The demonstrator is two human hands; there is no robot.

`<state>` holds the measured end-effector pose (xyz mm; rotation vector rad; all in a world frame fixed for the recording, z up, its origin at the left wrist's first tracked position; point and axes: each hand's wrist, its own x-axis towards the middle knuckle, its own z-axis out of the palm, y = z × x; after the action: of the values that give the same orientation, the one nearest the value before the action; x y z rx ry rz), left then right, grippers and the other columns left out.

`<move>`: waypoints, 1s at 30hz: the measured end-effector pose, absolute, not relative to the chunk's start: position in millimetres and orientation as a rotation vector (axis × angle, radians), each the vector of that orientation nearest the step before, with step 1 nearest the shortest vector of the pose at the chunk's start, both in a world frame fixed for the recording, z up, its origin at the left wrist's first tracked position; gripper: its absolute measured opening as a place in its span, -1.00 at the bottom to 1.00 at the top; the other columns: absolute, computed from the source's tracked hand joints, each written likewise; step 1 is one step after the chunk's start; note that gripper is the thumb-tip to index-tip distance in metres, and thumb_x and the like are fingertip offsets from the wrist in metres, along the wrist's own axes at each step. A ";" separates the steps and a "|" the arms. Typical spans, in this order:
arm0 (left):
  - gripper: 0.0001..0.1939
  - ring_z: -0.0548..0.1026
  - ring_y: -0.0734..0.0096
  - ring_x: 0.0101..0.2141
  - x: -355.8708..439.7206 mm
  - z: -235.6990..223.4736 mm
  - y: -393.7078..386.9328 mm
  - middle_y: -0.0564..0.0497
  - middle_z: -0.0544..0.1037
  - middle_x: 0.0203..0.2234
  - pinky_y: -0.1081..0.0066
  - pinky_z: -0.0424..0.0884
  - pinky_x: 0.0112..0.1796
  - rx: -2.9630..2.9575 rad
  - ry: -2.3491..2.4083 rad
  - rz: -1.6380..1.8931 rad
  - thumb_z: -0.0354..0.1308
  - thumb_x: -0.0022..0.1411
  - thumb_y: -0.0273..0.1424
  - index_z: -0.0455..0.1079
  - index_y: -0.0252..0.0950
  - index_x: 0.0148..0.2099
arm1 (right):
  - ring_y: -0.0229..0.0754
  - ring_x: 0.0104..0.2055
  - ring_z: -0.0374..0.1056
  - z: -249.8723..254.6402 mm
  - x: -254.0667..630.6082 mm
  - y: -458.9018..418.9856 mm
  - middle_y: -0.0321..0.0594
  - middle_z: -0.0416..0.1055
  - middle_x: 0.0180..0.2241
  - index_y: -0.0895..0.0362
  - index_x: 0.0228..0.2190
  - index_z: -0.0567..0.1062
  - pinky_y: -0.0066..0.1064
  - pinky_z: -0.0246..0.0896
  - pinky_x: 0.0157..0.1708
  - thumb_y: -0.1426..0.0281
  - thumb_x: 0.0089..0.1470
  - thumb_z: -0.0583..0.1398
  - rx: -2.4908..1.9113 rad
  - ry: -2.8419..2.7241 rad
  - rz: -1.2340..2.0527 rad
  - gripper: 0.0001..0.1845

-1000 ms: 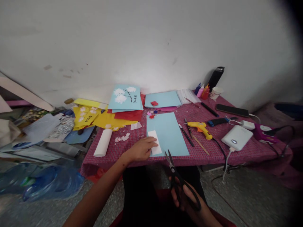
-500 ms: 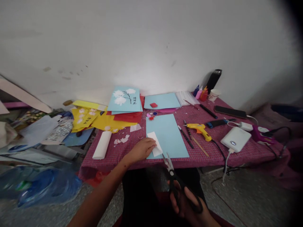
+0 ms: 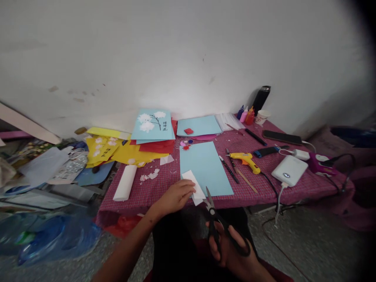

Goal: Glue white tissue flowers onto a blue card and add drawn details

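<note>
My left hand [image 3: 176, 196] pinches a small white paper strip [image 3: 194, 187] and holds it just over the near edge of the table, above the lower left corner of a light blue sheet [image 3: 205, 166]. My right hand [image 3: 232, 250] grips black scissors [image 3: 219, 227] by the handles, low in front of my lap. The blades point up toward the strip, and their tips are close to its lower end.
A low table with a pink checked cloth [image 3: 147, 192] carries a yellow glue gun [image 3: 245, 159], pens, a white power bank [image 3: 289, 170], a phone [image 3: 282, 137], paint bottles [image 3: 246, 114], a black flask [image 3: 261, 100], a white roll [image 3: 125, 182] and coloured paper. Papers and plastic clutter the floor at left.
My left hand has drawn the white strip off the blue sheet toward me, past the table's edge. My right hand has raised the scissors so the tips sit near the strip.
</note>
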<state>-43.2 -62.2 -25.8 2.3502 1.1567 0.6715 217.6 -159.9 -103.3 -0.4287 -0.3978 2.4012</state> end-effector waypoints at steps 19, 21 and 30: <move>-0.39 0.55 0.31 -0.40 52.8 -70.8 -110.1 -0.15 0.58 -0.34 0.38 0.43 -0.42 0.175 1.001 0.952 0.18 0.19 0.10 0.48 -0.44 -0.17 | -0.24 -0.47 0.35 -118.6 234.1 -164.2 -0.19 0.45 -0.41 0.09 0.00 0.42 -0.51 0.06 -0.58 -0.04 0.18 0.15 -0.546 -0.437 2.351 -0.45; -0.43 0.55 0.32 -0.44 58.7 -74.0 -109.2 -0.15 0.59 -0.38 0.39 0.41 -0.41 0.189 1.065 1.000 0.25 0.15 0.06 0.49 -0.45 -0.22 | -0.24 -0.46 0.35 -116.8 236.6 -164.6 -0.18 0.45 -0.40 0.11 0.03 0.41 -0.51 0.05 -0.57 -0.04 0.17 0.16 -0.557 -0.446 2.362 -0.43; -0.52 0.58 0.19 -0.34 60.1 -76.0 -121.7 -0.24 0.62 -0.35 0.31 0.41 -0.24 0.290 1.029 1.123 0.41 0.02 -0.12 0.52 -0.46 -0.22 | -0.25 -0.47 0.35 -117.4 241.2 -164.9 -0.15 0.46 -0.39 0.14 0.02 0.41 -0.52 0.00 -0.60 0.01 0.22 0.13 -0.593 -0.454 2.360 -0.47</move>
<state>60.1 -121.7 -76.0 0.2900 1.0292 1.1229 241.2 -164.9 -117.4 -0.5933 -0.4545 2.3599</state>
